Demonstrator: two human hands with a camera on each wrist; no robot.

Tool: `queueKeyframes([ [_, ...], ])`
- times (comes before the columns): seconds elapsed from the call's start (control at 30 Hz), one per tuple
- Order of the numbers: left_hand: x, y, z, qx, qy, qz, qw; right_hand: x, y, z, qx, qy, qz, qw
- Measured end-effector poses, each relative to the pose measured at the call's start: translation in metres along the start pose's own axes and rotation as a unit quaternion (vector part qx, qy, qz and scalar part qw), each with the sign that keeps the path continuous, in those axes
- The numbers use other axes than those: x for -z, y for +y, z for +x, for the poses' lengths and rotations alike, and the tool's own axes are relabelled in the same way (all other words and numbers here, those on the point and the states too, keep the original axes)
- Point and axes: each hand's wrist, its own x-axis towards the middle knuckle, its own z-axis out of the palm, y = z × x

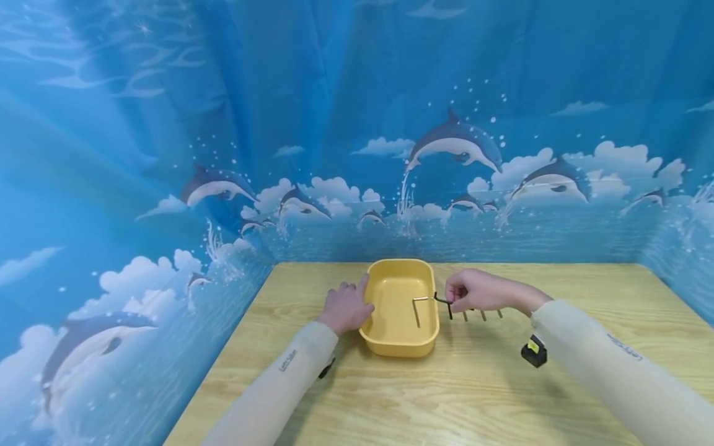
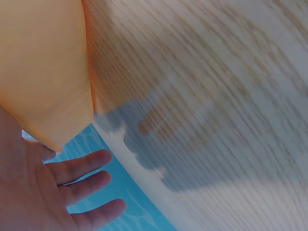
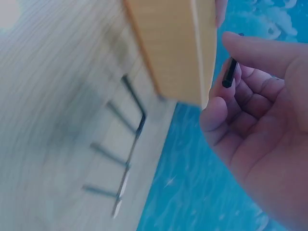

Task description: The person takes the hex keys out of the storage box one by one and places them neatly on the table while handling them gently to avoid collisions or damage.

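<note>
My left hand point(image 1: 346, 306) rests on the left rim of a yellow plastic tray point(image 1: 398, 350), its index finger and thumb at the edge. In the left wrist view the other fingers point(image 2: 86, 187) stretch out straight beside the tray. Just past the tray's right rim, my right hand point(image 1: 480, 290) pinches a black hex key point(image 3: 231, 72) between thumb and fingertips, with one end of it close to the rim. Inside the tray lies an L-shaped metal hex key point(image 1: 416, 313). Several more hex keys point(image 3: 110, 155) lie in a row on the table below my right hand.
The pale wooden table point(image 1: 390, 402) reaches back to a blue curtain point(image 1: 357, 124) printed with dolphins, which also hangs along the left and right sides. A small black device with a yellow label point(image 1: 533, 351) sits under the right sleeve.
</note>
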Motion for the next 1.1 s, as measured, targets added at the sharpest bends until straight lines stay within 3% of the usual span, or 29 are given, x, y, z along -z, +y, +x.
queueKeyframes([
  [0.37,0.002,0.000,0.000,0.001,-0.008,-0.015,0.9999,0.006,0.042,-0.038,-0.039,0.045,0.019,0.998],
  [0.57,0.000,0.000,0.001,-0.003,-0.003,-0.008,1.0000,0.002,0.064,-0.051,-0.086,0.075,0.015,0.993],
  [0.83,-0.003,0.000,0.004,0.002,-0.011,-0.014,0.9998,-0.001,0.093,-0.065,-0.154,0.133,-0.043,0.978],
  [1.1,-0.004,0.000,0.003,0.008,-0.010,-0.020,0.9997,-0.001,0.096,-0.072,-0.234,0.135,-0.059,0.961],
])
